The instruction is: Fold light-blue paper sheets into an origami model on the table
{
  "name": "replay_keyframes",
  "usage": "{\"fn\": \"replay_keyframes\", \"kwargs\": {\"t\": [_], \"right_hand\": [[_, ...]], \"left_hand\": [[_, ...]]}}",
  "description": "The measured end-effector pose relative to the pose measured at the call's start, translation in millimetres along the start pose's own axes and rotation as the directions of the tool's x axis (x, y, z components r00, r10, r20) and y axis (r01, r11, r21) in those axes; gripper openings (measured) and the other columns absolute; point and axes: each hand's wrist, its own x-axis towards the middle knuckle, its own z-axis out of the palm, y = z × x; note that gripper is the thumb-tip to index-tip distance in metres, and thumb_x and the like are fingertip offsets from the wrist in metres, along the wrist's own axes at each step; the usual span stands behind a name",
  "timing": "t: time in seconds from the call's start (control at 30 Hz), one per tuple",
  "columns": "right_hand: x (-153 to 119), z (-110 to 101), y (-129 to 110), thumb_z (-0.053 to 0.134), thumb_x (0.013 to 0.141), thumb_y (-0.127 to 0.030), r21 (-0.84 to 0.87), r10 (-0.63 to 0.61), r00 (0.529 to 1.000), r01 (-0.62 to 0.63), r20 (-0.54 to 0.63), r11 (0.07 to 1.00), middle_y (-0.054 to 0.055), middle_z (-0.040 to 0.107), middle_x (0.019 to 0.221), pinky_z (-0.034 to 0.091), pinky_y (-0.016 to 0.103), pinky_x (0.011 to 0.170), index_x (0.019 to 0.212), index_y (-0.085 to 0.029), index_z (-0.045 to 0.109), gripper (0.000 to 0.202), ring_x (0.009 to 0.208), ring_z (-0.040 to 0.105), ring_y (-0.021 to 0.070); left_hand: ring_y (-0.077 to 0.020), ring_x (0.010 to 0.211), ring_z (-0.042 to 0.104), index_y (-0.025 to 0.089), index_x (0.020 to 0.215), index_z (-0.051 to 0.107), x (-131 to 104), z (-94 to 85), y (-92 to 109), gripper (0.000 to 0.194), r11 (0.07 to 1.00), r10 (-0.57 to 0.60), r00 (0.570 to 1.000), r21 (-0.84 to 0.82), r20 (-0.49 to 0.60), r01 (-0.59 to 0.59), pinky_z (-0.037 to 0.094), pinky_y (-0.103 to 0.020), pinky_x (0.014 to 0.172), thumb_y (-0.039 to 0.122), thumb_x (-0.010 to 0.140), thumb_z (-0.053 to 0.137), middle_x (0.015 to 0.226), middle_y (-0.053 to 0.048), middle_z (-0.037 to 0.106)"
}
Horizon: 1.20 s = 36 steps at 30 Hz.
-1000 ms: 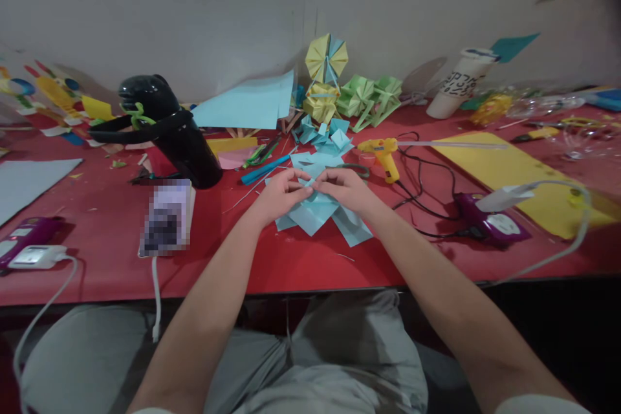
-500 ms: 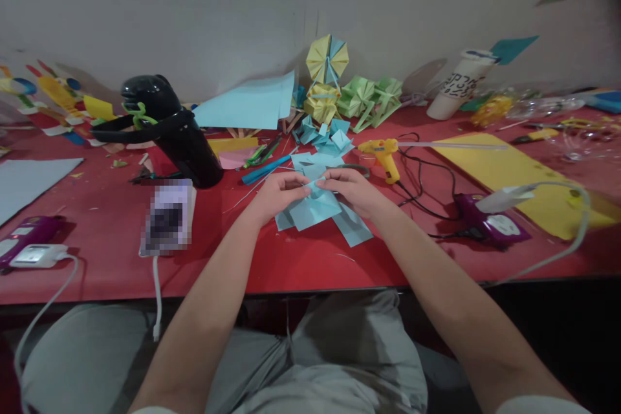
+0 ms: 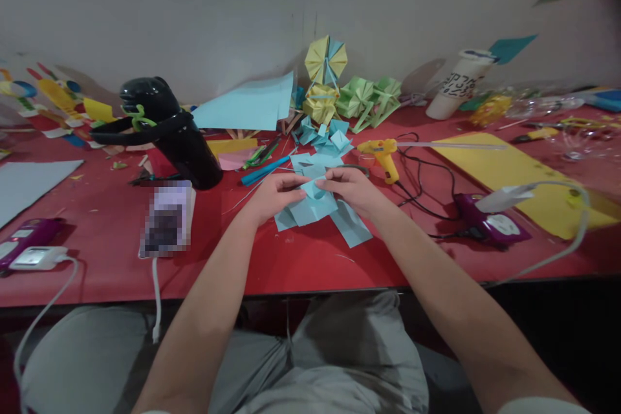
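Note:
Between my two hands is a light blue piece of paper (image 3: pixel 314 189), pinched along its upper part. My left hand (image 3: pixel 279 196) grips its left side with thumb and fingers. On the right side, my right hand (image 3: pixel 353 189) holds it the same way, fingertips bent over the edge. More light blue paper sheets (image 3: pixel 353 226) lie spread on the red table under and around the held piece. Small folded blue paper pieces (image 3: pixel 334 139) are heaped just beyond my hands. My fingers partly cover the held paper, so its folds are hard to make out.
A yellow glue gun (image 3: pixel 383 156) with a black cord lies right of my hands, near a purple power strip (image 3: pixel 492 220). At left stand a black bottle (image 3: pixel 179 136) and a phone (image 3: pixel 167 217). Paper models (image 3: pixel 326 77) and a white cup (image 3: pixel 460 84) stand along the wall.
The paper between my hands has turned slightly, and its lower edge has shifted a little to the left. Both hands keep their pinch; the other things stay in place.

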Motion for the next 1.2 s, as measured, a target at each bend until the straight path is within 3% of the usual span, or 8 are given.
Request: {"fn": "replay_keyframes", "kwargs": {"t": [0.3,0.6,0.83,1.07,1.2], "right_hand": [[-1.3,1.5,-1.3,0.078,0.063,-0.049,-0.011,-0.018,1.000,0.018,-0.022,1.000,-0.005,0.049,0.055,0.027,0.024,0.047,0.065,-0.018,0.055,0.039,0.049,0.039,0.0072],[-2.6,2.9,-3.1,0.075,0.066,-0.053,-0.066,-0.040,0.998,0.037,-0.044,0.997,-0.007,0.038,0.049,0.018,0.025,0.046,0.061,-0.019,0.049,0.043,0.047,0.029,0.0064],[-4.2,4.9,-5.4,0.075,0.064,-0.056,-0.112,-0.065,0.996,0.059,-0.059,0.992,-0.008,0.033,0.050,0.017,0.026,0.047,0.059,-0.019,0.047,0.046,0.048,0.026,0.0064],[0.0,6.8,-0.7,0.071,0.068,-0.056,-0.194,-0.137,0.988,0.122,-0.065,0.973,-0.006,0.039,0.054,0.024,0.025,0.049,0.061,-0.018,0.051,0.043,0.051,0.031,0.0071],[3.4,7.6,3.3,0.069,0.073,-0.051,-0.217,-0.223,0.972,0.202,-0.077,0.955,0.001,0.060,0.075,0.040,0.026,0.059,0.089,-0.018,0.065,0.037,0.064,0.050,0.0111]], "left_hand": [[-0.0204,0.087,0.065,0.021,0.100,0.076,0.3,-0.7,-3.5,0.033,0.999,-0.018,1.000,-0.030,0.021,0.019,0.049,-0.033,0.078,0.025,0.068,0.074,0.094,-0.006,0.074],[-0.0173,0.075,0.063,0.020,0.098,0.077,-1.8,3.4,1.8,0.030,0.998,-0.056,0.998,-0.012,-0.031,0.056,0.048,-0.030,0.069,0.026,0.068,0.075,0.087,-0.006,0.073],[-0.0162,0.071,0.061,0.018,0.096,0.077,-0.2,4.8,-3.5,0.031,0.998,-0.053,0.995,0.036,-0.084,0.056,0.046,-0.030,0.066,0.036,0.071,0.074,0.081,-0.006,0.072],[-0.0166,0.075,0.061,0.021,0.084,0.078,3.8,8.3,-9.1,0.019,0.990,-0.033,0.977,0.125,-0.213,0.060,0.047,-0.029,0.070,0.033,0.072,0.072,0.083,-0.004,0.074],[-0.0178,0.076,0.062,0.020,0.079,0.078,6.2,8.9,-10.7,0.013,0.989,-0.047,0.964,0.124,-0.261,0.082,0.047,-0.030,0.072,0.028,0.071,0.071,0.081,-0.004,0.074]]}}
